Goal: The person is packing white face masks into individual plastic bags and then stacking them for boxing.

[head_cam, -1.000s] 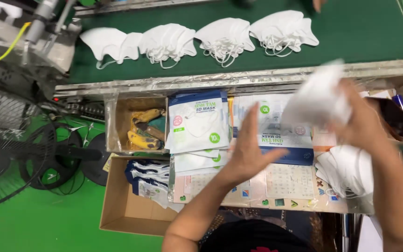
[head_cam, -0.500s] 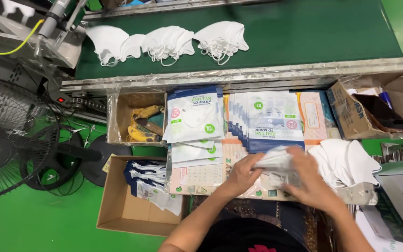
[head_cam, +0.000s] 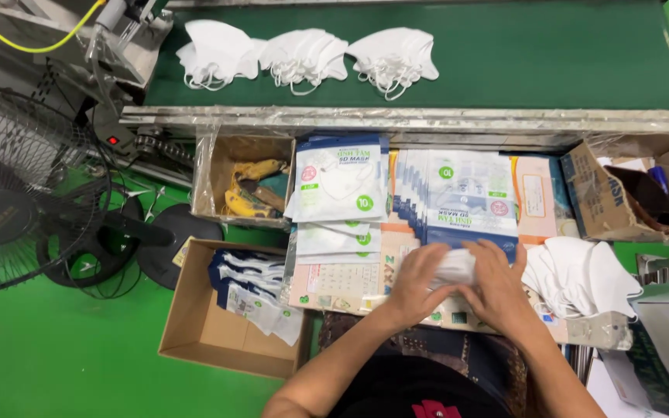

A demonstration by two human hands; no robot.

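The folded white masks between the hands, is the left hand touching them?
Touching. The head view shows the left hand pressed on the folded white masks, fingers overlapping them with no gap.

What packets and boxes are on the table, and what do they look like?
Left packet stack: flat, white and blue, green dots, beside the tool box.
Middle packet stack: fanned, white-blue, above both hands.
Orange-pink packets: flat, right of that stack.
Open cardboard box: lower left, holding filled blue-white packets.
White packet: between left hand and right hand.

Masks (head_cam: 303, 56) lie on belt (head_cam: 543, 54) behind pouches (head_cam: 466, 197) (stacked).
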